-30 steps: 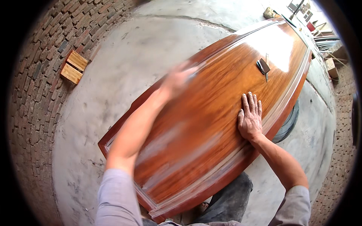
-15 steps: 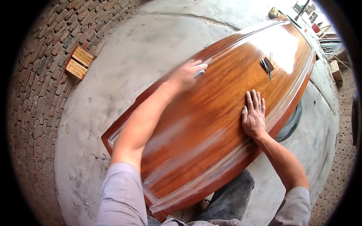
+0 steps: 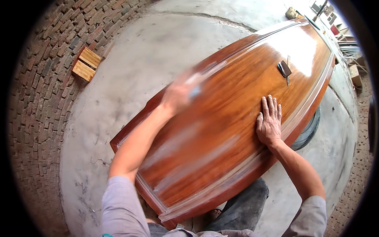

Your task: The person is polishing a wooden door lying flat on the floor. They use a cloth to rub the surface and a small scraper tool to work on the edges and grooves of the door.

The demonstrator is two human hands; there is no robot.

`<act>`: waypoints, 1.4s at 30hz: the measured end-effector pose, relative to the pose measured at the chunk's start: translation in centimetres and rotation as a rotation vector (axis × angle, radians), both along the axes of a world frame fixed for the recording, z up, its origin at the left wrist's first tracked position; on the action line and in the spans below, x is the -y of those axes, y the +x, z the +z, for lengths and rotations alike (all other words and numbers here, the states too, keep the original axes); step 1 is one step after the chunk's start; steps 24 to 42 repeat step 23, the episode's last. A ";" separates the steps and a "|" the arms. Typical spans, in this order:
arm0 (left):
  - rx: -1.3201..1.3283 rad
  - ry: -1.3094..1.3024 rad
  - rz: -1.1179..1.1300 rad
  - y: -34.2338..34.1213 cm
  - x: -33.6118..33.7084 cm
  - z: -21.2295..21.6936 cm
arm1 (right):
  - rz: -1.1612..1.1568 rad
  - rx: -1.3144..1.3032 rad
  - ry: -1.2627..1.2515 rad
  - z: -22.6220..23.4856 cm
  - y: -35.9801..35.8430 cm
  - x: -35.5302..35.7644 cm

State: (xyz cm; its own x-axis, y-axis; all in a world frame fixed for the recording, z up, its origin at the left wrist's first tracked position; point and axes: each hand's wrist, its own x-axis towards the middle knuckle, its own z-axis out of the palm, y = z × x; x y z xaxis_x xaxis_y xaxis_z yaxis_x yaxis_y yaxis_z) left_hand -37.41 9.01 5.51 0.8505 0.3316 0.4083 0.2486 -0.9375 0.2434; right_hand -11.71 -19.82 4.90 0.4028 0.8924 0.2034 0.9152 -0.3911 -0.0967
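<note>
A large glossy brown wooden panel (image 3: 221, 114) with a moulded border stretches from my knees to the far right. Pale, dusty streaks lie on its near end and along its left border. My left hand (image 3: 179, 93), smeared by motion, is at the left border with a small light-blue piece (image 3: 195, 91) in its fingers; whether that is paper or a pad cannot be made out. My right hand (image 3: 269, 123) rests flat on the panel, fingers outstretched and whitish with dust. Beyond it lie a small dark-brown folded piece (image 3: 284, 68) and a thin dark strip (image 3: 288, 80).
Under the panel's right side shows a dark rubber tyre-like ring (image 3: 306, 132). A small slatted wooden piece (image 3: 87, 64) stands by the brick wall (image 3: 43, 98) on the left. Pale concrete floor (image 3: 118, 79) surrounds the panel. Hoses (image 3: 349, 47) and a block (image 3: 355, 76) sit far right.
My left hand has slid back toward me along the panel's left border with the light-blue piece. My right hand stays in place on the wood. The whole view has shifted slightly.
</note>
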 end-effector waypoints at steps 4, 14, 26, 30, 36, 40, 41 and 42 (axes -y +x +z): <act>-0.005 -0.108 0.047 -1.0 0.4 0.4 | 0.018 -0.003 -0.007 0.2 -0.7 -0.7; -0.126 -0.010 0.128 -15.7 3.0 -0.5 | 0.016 0.032 -0.018 0.0 0.0 -0.5; -0.058 -0.083 0.171 -9.5 0.9 -2.4 | 0.068 0.010 -0.003 -1.5 -1.5 -0.4; -0.058 -0.083 0.171 -9.5 0.9 -2.4 | 0.068 0.010 -0.003 -1.5 -1.5 -0.4; -0.058 -0.083 0.171 -9.5 0.9 -2.4 | 0.068 0.010 -0.003 -1.5 -1.5 -0.4; -0.058 -0.083 0.171 -9.5 0.9 -2.4 | 0.068 0.010 -0.003 -1.5 -1.5 -0.4; -0.058 -0.083 0.171 -9.5 0.9 -2.4 | 0.068 0.010 -0.003 -1.5 -1.5 -0.4; -0.058 -0.083 0.171 -9.5 0.9 -2.4 | 0.068 0.010 -0.003 -1.5 -1.5 -0.4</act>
